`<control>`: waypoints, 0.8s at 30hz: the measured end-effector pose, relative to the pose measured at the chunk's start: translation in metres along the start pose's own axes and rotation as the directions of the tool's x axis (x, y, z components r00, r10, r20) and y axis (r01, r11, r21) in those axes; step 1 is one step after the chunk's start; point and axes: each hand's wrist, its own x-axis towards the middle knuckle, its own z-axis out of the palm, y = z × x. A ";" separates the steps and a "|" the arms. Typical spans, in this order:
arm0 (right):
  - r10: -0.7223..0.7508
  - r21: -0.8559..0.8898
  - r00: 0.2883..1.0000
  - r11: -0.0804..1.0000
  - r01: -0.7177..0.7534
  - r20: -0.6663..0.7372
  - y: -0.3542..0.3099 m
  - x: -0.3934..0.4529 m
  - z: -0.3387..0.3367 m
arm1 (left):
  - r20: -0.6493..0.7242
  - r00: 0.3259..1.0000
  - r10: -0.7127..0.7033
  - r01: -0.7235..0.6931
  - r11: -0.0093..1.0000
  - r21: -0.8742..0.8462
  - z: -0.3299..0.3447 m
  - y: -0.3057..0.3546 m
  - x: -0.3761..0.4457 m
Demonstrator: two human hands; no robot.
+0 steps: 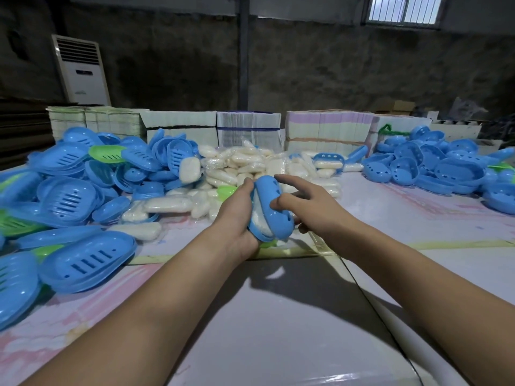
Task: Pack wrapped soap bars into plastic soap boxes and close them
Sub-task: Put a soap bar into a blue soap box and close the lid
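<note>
My left hand (237, 215) grips a blue plastic soap box (271, 210) from its left side, held tilted above the table. A white wrapped soap bar (260, 218) shows between the box's two halves. My right hand (303, 203) is at the box's right side, thumb on the lid, fingers beneath it, and the index finger stretched out above. Behind the hands lies a pile of wrapped soap bars (245, 165).
A heap of blue and green box halves (72, 196) fills the left of the table, another blue heap (440, 165) the far right. A filled box (328, 161) sits behind the soaps. Stacked cartons (250, 129) line the back edge. The covered table (278, 316) stretches toward me.
</note>
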 end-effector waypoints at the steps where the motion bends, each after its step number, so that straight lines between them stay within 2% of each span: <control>1: 0.018 0.012 1.000 1.000 -0.018 -0.006 -0.001 -0.001 0.001 | -0.003 1.000 0.014 -0.014 1.000 -0.002 0.000 0.000 0.000; 7: 0.112 0.119 0.994 0.987 -0.111 0.001 -0.001 -0.001 0.003 | -0.025 1.000 0.016 -0.017 1.000 -0.009 -0.001 0.002 -0.002; 13: 0.040 -0.007 0.999 0.999 -0.040 0.012 -0.005 -0.004 0.002 | 0.006 0.999 -0.043 0.043 0.995 -0.085 -0.003 0.008 -0.005; 24: 0.052 0.040 0.999 0.998 -0.052 -0.008 -0.002 -0.003 0.006 | -0.052 0.984 0.169 -0.164 0.982 0.093 0.000 -0.005 0.004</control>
